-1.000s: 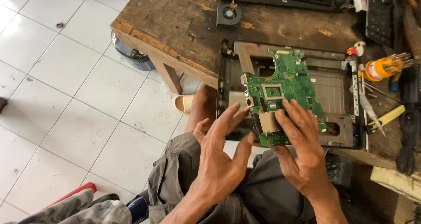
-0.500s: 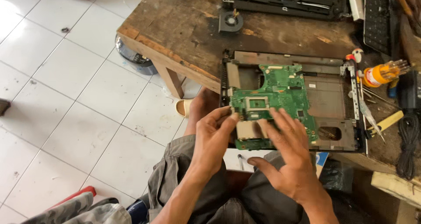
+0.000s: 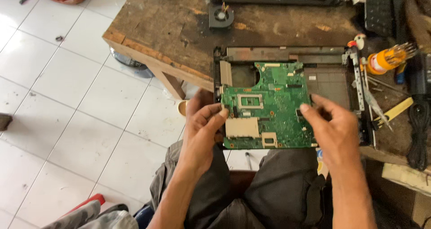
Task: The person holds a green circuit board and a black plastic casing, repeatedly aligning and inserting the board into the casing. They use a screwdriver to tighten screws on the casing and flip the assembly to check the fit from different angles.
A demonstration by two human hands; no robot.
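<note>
Partly hidden beneath the green circuit board (image 3: 269,105), the dark laptop base (image 3: 330,83) lies on the wooden bench (image 3: 170,27). Left hand (image 3: 204,130) and right hand (image 3: 332,128) pinch the board's opposite edges; its silver socket faces up.

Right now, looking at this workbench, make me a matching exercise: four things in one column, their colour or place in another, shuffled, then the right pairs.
Things:
1. circuit board
2. cooling fan
3. screwdriver set
4. laptop base

Descriptions:
A. orange, at the bench's right side
B. green, held by the left hand and right hand
C. dark shell lying under the board
D. small and black, far up the wooden bench

Pairs: 1-B, 2-D, 3-A, 4-C
</note>
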